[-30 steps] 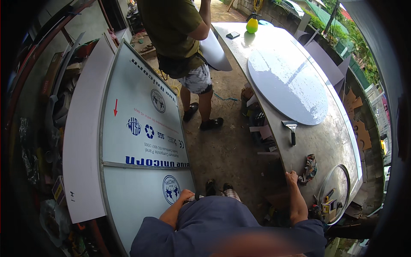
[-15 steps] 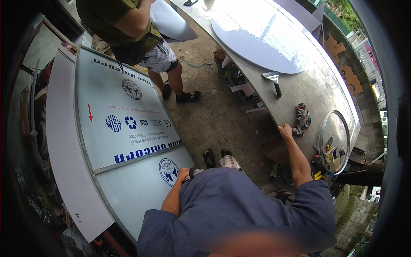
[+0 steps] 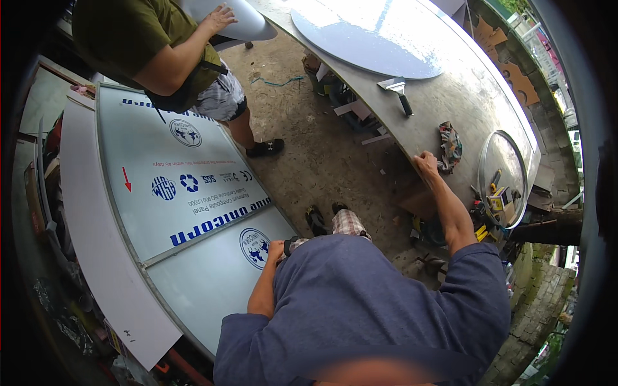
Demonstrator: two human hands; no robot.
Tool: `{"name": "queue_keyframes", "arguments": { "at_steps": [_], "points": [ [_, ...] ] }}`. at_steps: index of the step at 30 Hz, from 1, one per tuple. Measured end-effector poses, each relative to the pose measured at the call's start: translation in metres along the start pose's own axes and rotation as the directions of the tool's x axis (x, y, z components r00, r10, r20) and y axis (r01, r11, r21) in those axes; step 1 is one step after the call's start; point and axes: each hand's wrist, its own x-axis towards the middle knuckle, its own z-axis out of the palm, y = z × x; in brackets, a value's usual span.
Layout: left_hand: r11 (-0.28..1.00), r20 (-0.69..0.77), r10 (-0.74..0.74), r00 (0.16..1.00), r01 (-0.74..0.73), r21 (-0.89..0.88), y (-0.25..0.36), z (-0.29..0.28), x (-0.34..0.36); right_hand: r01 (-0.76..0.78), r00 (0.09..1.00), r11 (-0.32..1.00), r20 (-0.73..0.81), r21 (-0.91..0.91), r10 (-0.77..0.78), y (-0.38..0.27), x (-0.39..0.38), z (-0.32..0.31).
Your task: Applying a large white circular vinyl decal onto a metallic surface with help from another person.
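Observation:
My right hand [image 3: 425,163] is closed over the near edge of the grey-topped worktable [image 3: 421,138]. Just beyond it lies a crumpled multicoloured rag [image 3: 450,148], and farther up the table a squeegee [image 3: 398,93] with a wide blade and black handle. A large round glossy disc [image 3: 367,38] rests flat past the squeegee. Down by my hip, against my checked shorts [image 3: 349,223], is my left hand [image 3: 275,249]; its fingers are mostly hidden. Beside that hand stretches a framed pale panel [image 3: 212,276] with blue printing.
At the far left a co-worker [image 3: 151,51] in a green shirt stands by a curved white sheet [image 3: 235,19]. A metal ring [image 3: 483,180] surrounds part of some tools at the table's right end. Offcuts [image 3: 357,110] lie under the table; bare concrete floor [image 3: 277,174] runs between.
The view has shifted slightly, so the table sits higher and more to the left. The co-worker's hand now shows over the white sheet. My hands keep their places.

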Motion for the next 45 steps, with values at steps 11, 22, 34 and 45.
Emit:
{"name": "queue_keyframes", "arguments": {
  "at_steps": [11,22,34,45],
  "points": [
    [0.998,-0.048,-0.015,0.999,0.012,-0.061,0.061,0.001,-0.028,0.181,0.948,0.983,-0.275,0.042,-0.163,-0.055,0.121,-0.011],
    [0.983,-0.008,0.112,0.994,-0.11,0.149,0.035,0.08,-0.001,0.081,0.994,0.995,-0.071,0.06,-0.077,-0.101,0.14,-0.009],
    [0.992,-0.016,0.076,0.997,-0.074,0.103,0.16,0.097,-0.01,0.249,0.946,0.951,-0.255,0.182,-0.199,0.029,0.069,-0.092],
    [0.985,-0.033,-0.163,0.986,0.161,-0.06,0.199,0.123,-0.002,0.062,0.979,0.997,-0.189,-0.053,-0.071,0.091,0.056,-0.106]
  ]
}}
